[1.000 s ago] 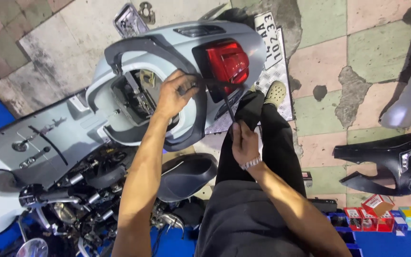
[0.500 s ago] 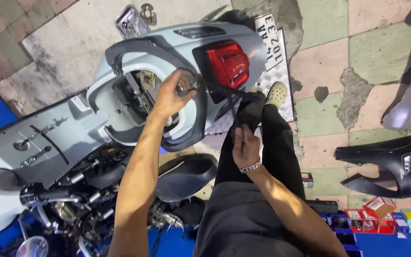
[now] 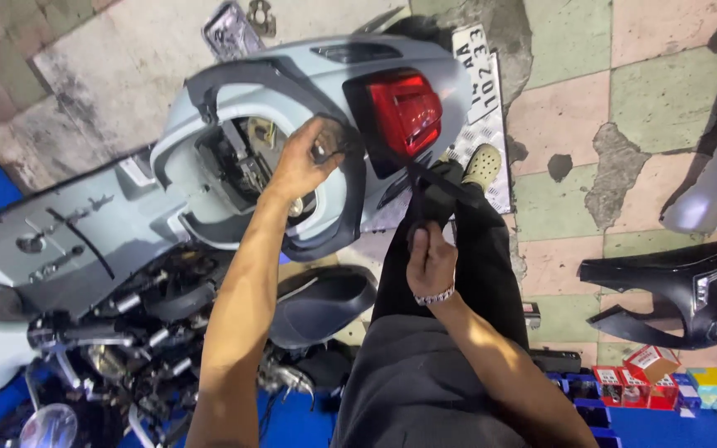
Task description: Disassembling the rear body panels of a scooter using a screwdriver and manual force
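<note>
Your left hand (image 3: 304,162) is clamped on the grey rear cowl (image 3: 292,91) above the stripped scooter, and your right hand (image 3: 431,261) seems closed on a dark strap (image 3: 437,178), so one slip could drop the cowl onto its red tail light (image 3: 404,112).

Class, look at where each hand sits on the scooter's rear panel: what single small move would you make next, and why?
Probably steady the grey rear body panel with the left hand, which grips its dark inner rim beside the red tail light. The right hand holds a dark strap-like piece running up under the light, so the panel likely needs holding firm.
</note>
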